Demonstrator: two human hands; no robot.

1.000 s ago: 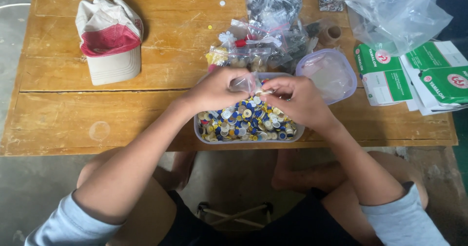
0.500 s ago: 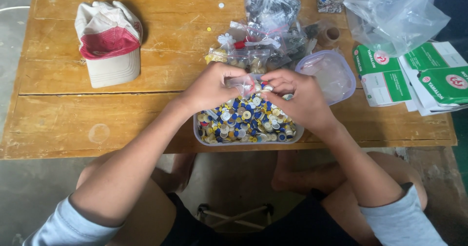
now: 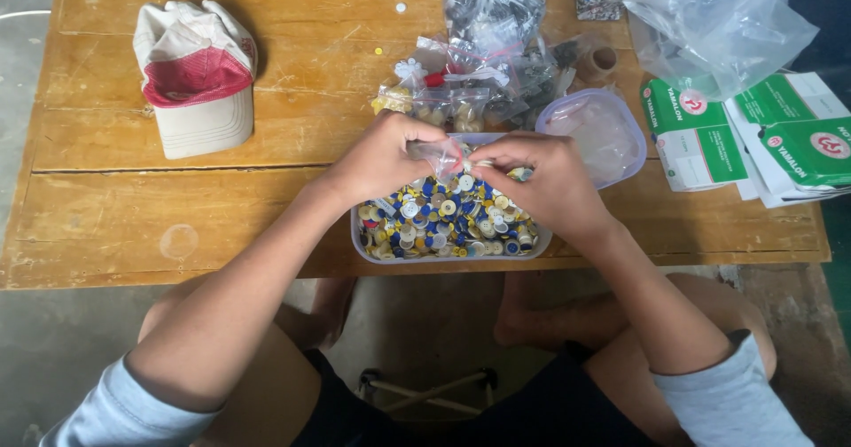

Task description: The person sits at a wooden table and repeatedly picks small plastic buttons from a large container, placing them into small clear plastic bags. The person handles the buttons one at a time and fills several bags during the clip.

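Open counter lies left of the hands, between them and the cap, and along the near edge. Ahead, the heap of small clear bags blocks passage just beyond the tub of small caps. To the right, the lid sits beside the tub; the green-and-white boxes and large plastic bag crowd the far right corner.

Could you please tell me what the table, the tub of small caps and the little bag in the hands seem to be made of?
Table: bare wood, worn matte, with visible grain, plank seams and stains.
Tub: probably plastic, translucent and pale, with caps showing through its wall.
Bag: thin clear plastic film, glossy and crinkled, pinched between the left hand and the right hand.
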